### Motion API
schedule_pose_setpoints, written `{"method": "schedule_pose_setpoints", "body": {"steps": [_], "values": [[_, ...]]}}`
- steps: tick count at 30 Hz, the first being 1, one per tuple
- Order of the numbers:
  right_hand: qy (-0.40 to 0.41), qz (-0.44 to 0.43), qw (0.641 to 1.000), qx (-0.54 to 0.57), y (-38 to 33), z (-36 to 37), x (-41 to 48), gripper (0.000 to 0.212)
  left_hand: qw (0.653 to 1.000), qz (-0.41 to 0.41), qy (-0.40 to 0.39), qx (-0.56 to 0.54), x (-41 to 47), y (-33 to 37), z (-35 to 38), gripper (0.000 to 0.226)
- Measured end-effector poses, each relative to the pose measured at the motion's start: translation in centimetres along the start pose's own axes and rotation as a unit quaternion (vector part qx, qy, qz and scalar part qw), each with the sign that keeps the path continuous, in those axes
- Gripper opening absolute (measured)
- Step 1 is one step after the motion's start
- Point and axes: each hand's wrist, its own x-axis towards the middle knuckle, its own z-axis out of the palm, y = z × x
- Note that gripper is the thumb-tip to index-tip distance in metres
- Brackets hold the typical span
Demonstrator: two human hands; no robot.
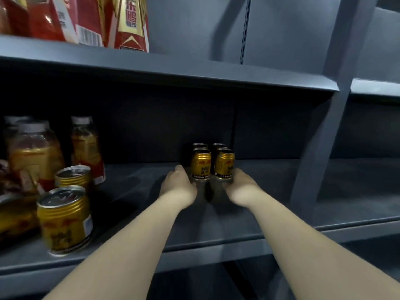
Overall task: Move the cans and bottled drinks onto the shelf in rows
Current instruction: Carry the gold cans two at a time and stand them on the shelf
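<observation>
Four gold cans stand in two short rows at the back of the middle shelf (270,191). The front pair are the left front can (200,164) and the right front can (224,164). My left hand (179,184) lies on the shelf just left of and in front of the left front can, with its fingers stretched along the can's base. Mirroring it, my right hand (240,187) has its fingers beside the base of the right front can. Neither hand wraps round a can.
At the left of the same shelf stand two more gold cans (65,219) and, behind them, bottled drinks with white caps (36,154). Red and gold cartons (129,24) sit on the upper shelf. A grey upright post (320,148) bounds the bay on the right.
</observation>
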Motion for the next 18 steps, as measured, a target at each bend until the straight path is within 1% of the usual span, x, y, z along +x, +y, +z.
{"method": "schedule_pose_setpoints", "body": {"steps": [3,6,9,11,13,16,18], "values": [[-0.022,-0.042,0.999,-0.012,-0.3,1.2,-2.3,0.041,1.0,0.009,0.003,0.023,-2.3,-0.7,-0.3,0.052],[-0.03,-0.092,0.995,0.01,-1.0,2.2,-3.8,0.04,0.997,0.064,0.02,0.038,-4.5,-1.1,-0.7,0.049],[-0.047,-0.118,0.992,0.023,-2.4,3.1,-4.9,0.038,0.993,0.102,0.036,0.041,-6.2,-1.6,-1.9,0.044],[-0.053,-0.129,0.99,0.017,-3.3,3.7,-5.4,0.042,0.99,0.124,0.057,0.04,-7.1,-1.8,-3.0,0.038],[-0.047,-0.14,0.989,0.007,-4.2,4.2,-5.7,0.045,0.977,0.181,0.098,0.056,-8.1,-2.0,-4.3,0.032],[-0.039,-0.172,0.983,-0.041,-6.5,5.7,-6.1,0.035,0.948,0.278,0.126,0.09,-9.8,-3.1,-6.8,0.033],[-0.056,-0.183,0.98,-0.06,-8.1,7.1,-6.5,0.031,0.937,0.301,0.137,0.111,-10.7,-4.1,-8.4,0.035]]}}
